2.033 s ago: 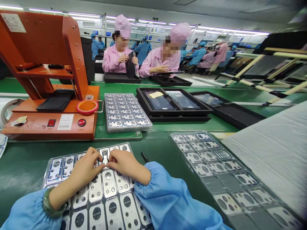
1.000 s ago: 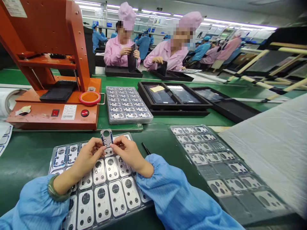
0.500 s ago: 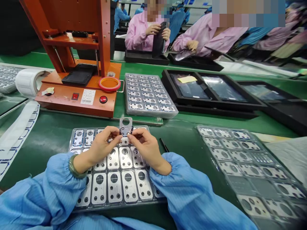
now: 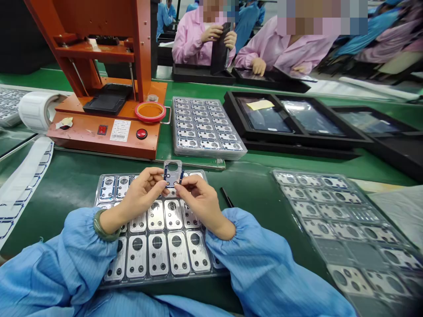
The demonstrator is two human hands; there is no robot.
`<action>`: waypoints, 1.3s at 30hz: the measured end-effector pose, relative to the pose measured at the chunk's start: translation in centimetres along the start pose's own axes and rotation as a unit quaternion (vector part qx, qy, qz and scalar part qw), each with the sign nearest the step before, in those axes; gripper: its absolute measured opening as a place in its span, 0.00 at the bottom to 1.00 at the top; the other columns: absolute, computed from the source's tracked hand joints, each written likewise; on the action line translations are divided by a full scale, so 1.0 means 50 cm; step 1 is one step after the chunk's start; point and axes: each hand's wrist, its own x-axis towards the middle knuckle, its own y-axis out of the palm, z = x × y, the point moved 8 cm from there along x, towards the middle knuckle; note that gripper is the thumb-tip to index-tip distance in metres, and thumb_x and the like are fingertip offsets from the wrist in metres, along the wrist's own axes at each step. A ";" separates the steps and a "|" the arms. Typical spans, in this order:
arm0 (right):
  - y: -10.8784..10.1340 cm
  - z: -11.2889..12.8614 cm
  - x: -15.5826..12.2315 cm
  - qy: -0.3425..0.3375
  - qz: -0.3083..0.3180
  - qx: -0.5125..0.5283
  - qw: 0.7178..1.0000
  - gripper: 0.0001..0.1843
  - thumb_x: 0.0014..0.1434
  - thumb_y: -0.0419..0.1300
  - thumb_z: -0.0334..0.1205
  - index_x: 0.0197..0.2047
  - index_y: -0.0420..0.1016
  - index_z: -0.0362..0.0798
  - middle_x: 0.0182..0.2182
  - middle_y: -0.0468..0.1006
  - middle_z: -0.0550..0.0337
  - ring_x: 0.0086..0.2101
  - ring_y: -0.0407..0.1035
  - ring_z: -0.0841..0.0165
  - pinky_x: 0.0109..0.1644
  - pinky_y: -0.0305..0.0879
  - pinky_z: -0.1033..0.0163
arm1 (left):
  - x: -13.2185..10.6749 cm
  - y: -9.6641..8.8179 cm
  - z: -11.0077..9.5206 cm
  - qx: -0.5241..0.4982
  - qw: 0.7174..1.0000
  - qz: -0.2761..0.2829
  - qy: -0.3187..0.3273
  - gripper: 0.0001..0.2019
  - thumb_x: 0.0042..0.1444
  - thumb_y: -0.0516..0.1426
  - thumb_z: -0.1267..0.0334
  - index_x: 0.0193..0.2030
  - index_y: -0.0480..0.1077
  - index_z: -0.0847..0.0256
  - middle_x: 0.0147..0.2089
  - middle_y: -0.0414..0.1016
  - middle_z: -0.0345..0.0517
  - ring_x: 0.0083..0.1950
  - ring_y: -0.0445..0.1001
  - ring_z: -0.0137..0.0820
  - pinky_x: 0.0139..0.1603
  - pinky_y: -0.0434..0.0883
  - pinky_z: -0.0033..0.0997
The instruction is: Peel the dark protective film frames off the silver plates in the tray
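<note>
Both my left hand [image 4: 140, 196] and my right hand [image 4: 200, 207] pinch a small metal plate with blue-edged film [image 4: 173, 174] between their fingertips. They hold it just above the far end of a clear plastic tray [image 4: 165, 281] of silver plates with round holes. Part of the tray's far rows is hidden under my hands. A green bangle [image 4: 105, 226] circles my left wrist, and blue gathered sleeves cover both forearms.
An orange press [image 4: 102, 132] stands beyond the tray, with a label roll [image 4: 38, 112] to its left. A stacked plate tray [image 4: 208, 152] and black trays of glass panels [image 4: 291, 121] lie ahead. Another plate tray [image 4: 330, 220] sits right, with a thin black stick [image 4: 226, 197] nearby. Co-workers in pink work opposite.
The plate has been lifted out of the tray and is held up between my fingers. The view has swung, so the press and trays sit further right and closer.
</note>
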 end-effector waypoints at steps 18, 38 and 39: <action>0.009 0.021 -0.003 -0.034 0.012 -0.043 0.998 0.05 0.57 0.61 0.39 0.33 0.69 0.50 0.27 0.73 0.62 0.27 0.69 0.71 0.31 0.68 0.65 | 0.001 -0.004 0.002 -0.004 0.999 -0.011 -0.048 0.11 0.58 0.57 0.58 0.41 0.64 0.62 0.31 0.72 0.39 0.27 0.78 0.26 0.30 0.76 0.24; 0.026 0.043 -0.016 -0.094 0.050 -0.090 0.990 0.02 0.60 0.59 0.37 0.35 0.70 0.50 0.29 0.75 0.60 0.29 0.71 0.70 0.32 0.70 0.64 | -0.005 -0.026 -0.014 0.108 0.993 -0.055 0.007 0.09 0.60 0.55 0.59 0.33 0.64 0.61 0.23 0.62 0.34 0.22 0.64 0.20 0.23 0.67 0.18; 0.026 0.044 -0.016 -0.095 0.051 -0.091 0.990 0.01 0.60 0.59 0.37 0.35 0.70 0.50 0.29 0.75 0.60 0.29 0.71 0.70 0.32 0.69 0.64 | -0.005 -0.026 -0.016 0.111 0.992 -0.055 0.014 0.09 0.60 0.55 0.59 0.32 0.64 0.61 0.23 0.62 0.34 0.22 0.63 0.20 0.23 0.66 0.18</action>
